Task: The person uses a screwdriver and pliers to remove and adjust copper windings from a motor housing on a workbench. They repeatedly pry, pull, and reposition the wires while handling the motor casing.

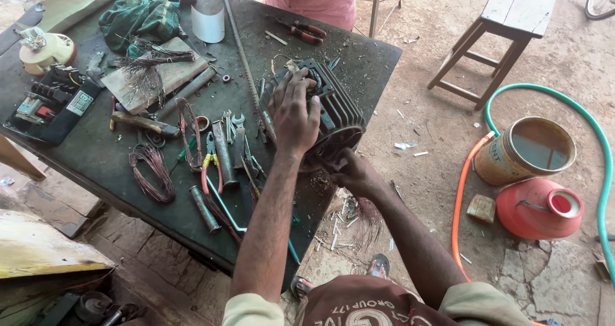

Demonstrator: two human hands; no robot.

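right hand [353, 172] and left hand [295, 111] grip the finned motor housing [336, 111].

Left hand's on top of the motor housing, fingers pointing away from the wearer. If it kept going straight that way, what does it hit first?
Likely the red-handled pliers on the table beyond the motor housing. The left hand points up-table toward them; depth is unclear, so it might pass over.

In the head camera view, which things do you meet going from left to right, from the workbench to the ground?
Cream spool → copper wire coil → pliers → left hand on the finned motor housing → wooden stool → red pot.
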